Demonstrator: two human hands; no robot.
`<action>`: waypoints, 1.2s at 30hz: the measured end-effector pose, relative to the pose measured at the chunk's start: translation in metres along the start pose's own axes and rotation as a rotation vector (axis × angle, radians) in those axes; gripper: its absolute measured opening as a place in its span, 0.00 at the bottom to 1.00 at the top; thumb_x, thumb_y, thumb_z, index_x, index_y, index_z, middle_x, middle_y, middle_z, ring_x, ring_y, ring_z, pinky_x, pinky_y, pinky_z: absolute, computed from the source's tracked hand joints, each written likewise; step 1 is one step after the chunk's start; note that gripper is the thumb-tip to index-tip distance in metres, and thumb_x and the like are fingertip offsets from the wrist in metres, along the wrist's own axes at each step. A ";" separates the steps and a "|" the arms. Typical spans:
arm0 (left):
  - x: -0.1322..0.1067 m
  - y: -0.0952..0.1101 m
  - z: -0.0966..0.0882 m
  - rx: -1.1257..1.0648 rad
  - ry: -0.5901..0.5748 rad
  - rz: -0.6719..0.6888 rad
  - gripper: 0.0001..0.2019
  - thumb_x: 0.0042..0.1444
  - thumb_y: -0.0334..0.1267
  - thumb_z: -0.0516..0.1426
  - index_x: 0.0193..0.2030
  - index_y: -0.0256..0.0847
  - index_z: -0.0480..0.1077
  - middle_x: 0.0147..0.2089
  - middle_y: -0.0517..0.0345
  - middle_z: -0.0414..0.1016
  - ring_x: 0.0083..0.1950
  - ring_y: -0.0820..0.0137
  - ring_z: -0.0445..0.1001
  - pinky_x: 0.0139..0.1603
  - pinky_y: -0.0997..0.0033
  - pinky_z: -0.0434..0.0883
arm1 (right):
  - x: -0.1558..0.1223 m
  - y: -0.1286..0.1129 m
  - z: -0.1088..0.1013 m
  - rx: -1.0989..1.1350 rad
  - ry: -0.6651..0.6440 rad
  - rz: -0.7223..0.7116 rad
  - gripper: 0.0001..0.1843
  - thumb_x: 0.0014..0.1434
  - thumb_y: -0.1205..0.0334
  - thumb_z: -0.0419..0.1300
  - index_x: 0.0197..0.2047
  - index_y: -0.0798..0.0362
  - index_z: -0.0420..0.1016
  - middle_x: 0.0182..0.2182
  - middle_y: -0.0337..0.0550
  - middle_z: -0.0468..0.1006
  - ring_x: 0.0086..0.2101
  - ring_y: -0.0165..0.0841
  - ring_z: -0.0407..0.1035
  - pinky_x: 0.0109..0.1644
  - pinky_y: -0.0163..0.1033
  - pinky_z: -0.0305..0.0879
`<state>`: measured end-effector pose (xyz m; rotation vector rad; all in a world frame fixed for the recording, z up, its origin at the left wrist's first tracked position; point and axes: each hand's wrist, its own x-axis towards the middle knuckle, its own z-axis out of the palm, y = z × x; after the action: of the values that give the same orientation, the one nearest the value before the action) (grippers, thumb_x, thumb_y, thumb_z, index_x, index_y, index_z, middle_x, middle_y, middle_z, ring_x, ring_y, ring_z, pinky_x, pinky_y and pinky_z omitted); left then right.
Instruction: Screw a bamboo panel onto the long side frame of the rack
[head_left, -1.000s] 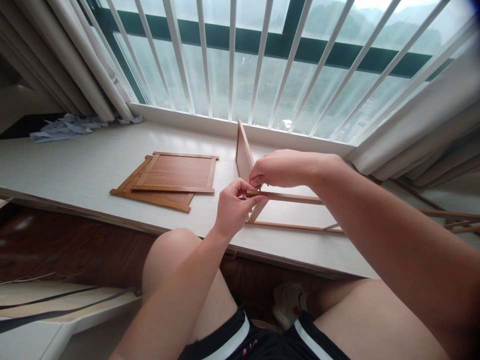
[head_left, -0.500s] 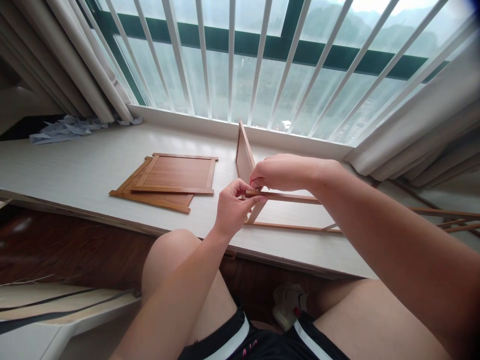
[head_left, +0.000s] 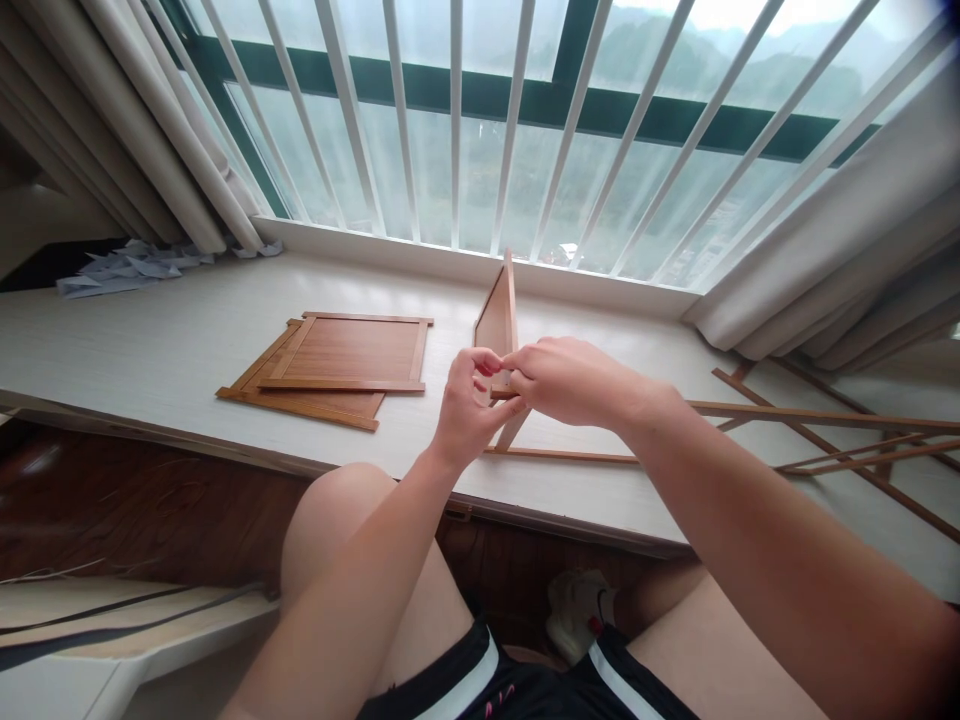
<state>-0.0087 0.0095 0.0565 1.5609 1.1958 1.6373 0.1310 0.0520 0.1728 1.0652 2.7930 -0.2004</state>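
Your two hands meet at the end of a wood bar (head_left: 502,394). Your left hand (head_left: 469,405) is curled, its thumb against the bar and one finger up by the tips of the other hand. Your right hand (head_left: 566,382) has its fingers bunched close over the same spot. I cannot tell if either one pinches hard, or if something small hides between the tips. The bar is over the white shelf (head_left: 405,440), by the foot of the upright board (head_left: 496,318), and a low bar (head_left: 570,457) lies nearer to you. That board looks like the shaky bit: no hand is at its top, so a hard push at the bottom could make it tip. If your thumb slips, the bar's end could twist out of line. Your fingers cover the corner, so a tiny part there could sit crooked without you seeing, or drop and roll off to the dark floor (head_left: 150,480). Too much force could crack the thin wood. Long sticks (head_left: 825,414) reach past your right arm, and a bump from your elbow could jolt them.
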 end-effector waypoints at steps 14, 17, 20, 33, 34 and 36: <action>0.034 -0.028 -0.003 0.357 -0.226 0.433 0.29 0.51 0.55 0.62 0.57 0.47 0.68 0.70 0.50 0.60 0.76 0.50 0.43 0.71 0.51 0.46 | -0.003 -0.006 0.001 -0.065 0.115 0.002 0.14 0.61 0.58 0.54 0.29 0.51 0.77 0.28 0.44 0.77 0.27 0.32 0.65 0.32 0.39 0.47; 0.046 -0.028 -0.001 0.361 -0.285 0.488 0.24 0.49 0.55 0.61 0.50 0.45 0.71 0.64 0.49 0.69 0.73 0.50 0.50 0.71 0.52 0.47 | -0.002 -0.003 0.002 -0.080 0.138 0.005 0.13 0.61 0.58 0.54 0.30 0.52 0.77 0.28 0.45 0.77 0.28 0.33 0.65 0.31 0.39 0.46; 0.053 -0.031 0.002 0.346 -0.297 0.481 0.24 0.45 0.56 0.61 0.45 0.45 0.72 0.55 0.49 0.74 0.69 0.51 0.58 0.70 0.53 0.50 | -0.002 0.002 0.006 -0.055 0.147 0.002 0.14 0.61 0.60 0.52 0.31 0.51 0.77 0.31 0.44 0.77 0.29 0.33 0.64 0.31 0.39 0.45; 0.049 -0.051 0.011 0.377 -0.092 0.583 0.23 0.47 0.64 0.53 0.30 0.44 0.62 0.37 0.51 0.67 0.48 0.55 0.64 0.53 0.52 0.62 | -0.024 -0.003 0.031 -0.008 0.407 0.096 0.15 0.68 0.56 0.48 0.51 0.50 0.70 0.29 0.40 0.79 0.27 0.33 0.67 0.31 0.38 0.44; 0.049 -0.051 0.012 0.400 -0.089 0.603 0.23 0.49 0.64 0.51 0.29 0.44 0.61 0.37 0.51 0.66 0.47 0.56 0.64 0.51 0.52 0.61 | -0.025 -0.004 0.033 -0.042 0.422 0.150 0.16 0.68 0.52 0.47 0.48 0.51 0.72 0.28 0.40 0.79 0.26 0.34 0.67 0.30 0.38 0.43; 0.048 -0.050 0.012 0.426 -0.095 0.650 0.23 0.51 0.64 0.49 0.30 0.43 0.60 0.37 0.51 0.65 0.46 0.57 0.63 0.50 0.53 0.61 | -0.028 -0.004 0.039 -0.105 0.449 0.221 0.23 0.69 0.48 0.45 0.36 0.52 0.74 0.26 0.42 0.78 0.25 0.33 0.67 0.29 0.39 0.40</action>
<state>-0.0125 0.0762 0.0335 2.4647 1.0972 1.7206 0.1523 0.0243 0.1401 1.5425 2.9784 0.2388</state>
